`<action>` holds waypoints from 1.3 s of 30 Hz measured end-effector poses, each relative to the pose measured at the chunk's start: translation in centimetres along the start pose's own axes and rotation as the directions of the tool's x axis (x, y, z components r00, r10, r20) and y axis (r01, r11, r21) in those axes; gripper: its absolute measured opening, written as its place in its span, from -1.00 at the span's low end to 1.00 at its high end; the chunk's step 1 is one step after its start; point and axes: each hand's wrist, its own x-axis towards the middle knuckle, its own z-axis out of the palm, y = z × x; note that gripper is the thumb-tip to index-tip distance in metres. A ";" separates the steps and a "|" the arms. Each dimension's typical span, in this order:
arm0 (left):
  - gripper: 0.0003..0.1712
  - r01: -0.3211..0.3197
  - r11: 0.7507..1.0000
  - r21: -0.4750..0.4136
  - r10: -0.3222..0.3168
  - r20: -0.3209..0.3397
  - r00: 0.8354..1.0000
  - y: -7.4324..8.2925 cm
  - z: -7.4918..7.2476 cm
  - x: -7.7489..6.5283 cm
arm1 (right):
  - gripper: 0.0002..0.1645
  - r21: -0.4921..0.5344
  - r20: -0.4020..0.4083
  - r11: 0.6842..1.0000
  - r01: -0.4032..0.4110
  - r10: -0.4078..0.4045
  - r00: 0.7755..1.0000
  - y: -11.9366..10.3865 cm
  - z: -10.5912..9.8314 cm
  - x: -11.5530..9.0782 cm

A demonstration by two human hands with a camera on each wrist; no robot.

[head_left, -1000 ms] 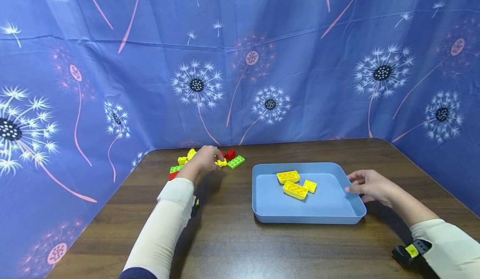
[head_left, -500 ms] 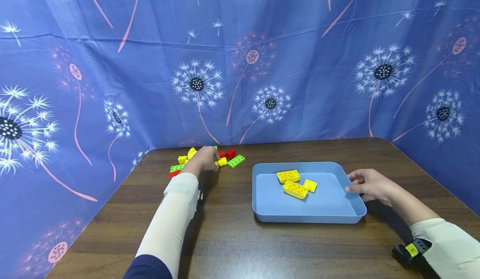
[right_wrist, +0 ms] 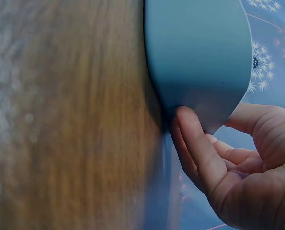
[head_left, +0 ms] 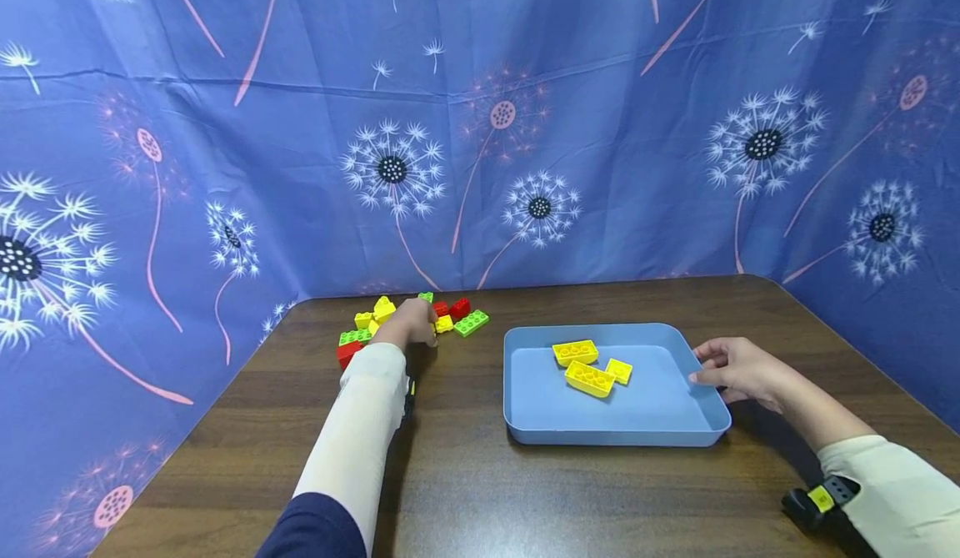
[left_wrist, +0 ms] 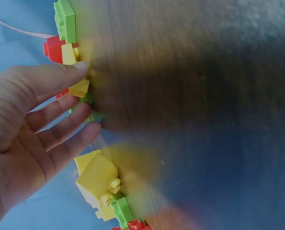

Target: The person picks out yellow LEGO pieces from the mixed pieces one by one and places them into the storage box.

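Observation:
My left hand (head_left: 408, 324) reaches over a pile of toy building bricks at the back left. In the left wrist view a small yellow brick (left_wrist: 79, 88) shows between the thumb and the fairly straight fingers, with a sliver of space under the thumb. Another yellow brick (head_left: 443, 324) lies just right of the hand. At the right, my right hand (head_left: 738, 370) grips the edge of a blue tray (head_left: 615, 439), thumb at the rim and fingers against the outer wall. Inside the tray lie two long yellow bricks (head_left: 590, 379) and a small square yellow one (head_left: 618, 371).
Around the left hand are a light green brick (head_left: 471, 323), red bricks (head_left: 460, 308), and yellow bricks (head_left: 383, 308). Another green brick (head_left: 355, 337) and a red one (head_left: 348, 353) lie left of it. A blue dandelion-print cloth (head_left: 480, 124) hangs behind the wooden table (head_left: 465, 491).
My left hand has shifted slightly right and downward over the pile, uncovering a green brick behind it and a red one at the left. The right hand and the tray stay put.

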 end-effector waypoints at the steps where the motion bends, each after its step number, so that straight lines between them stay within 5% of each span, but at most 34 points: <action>1: -0.54 0.005 1.000 -0.006 -0.005 -0.004 1.000 0.0 0.0 0.0 | -0.28 0.002 0.001 1.000 0.002 -0.002 1.000 0.0 0.0 0.0; 7: -0.57 0.037 0.999 -0.008 -0.037 -0.024 0.999 0.2 -0.2 -0.6 | -0.27 0.004 0.007 1.000 0.015 -0.015 1.000 -0.2 -0.1 -0.1; 19: -0.71 -0.007 1.000 -0.012 0.006 -0.098 0.995 -0.2 -0.7 -1.8 | -0.29 0.005 0.003 1.000 0.015 -0.015 1.000 0.0 0.0 0.0; 33: -0.66 -0.072 0.987 -0.144 0.051 -0.145 0.988 0.0 -0.8 -2.7 | -0.29 0.001 -0.003 1.000 0.005 -0.005 1.000 0.1 0.1 -0.2; 39: -0.68 -0.152 0.983 -0.105 0.133 -0.170 0.976 0.5 -0.7 -2.7 | -0.29 -0.001 -0.001 1.000 0.013 -0.013 1.000 0.0 0.1 -0.2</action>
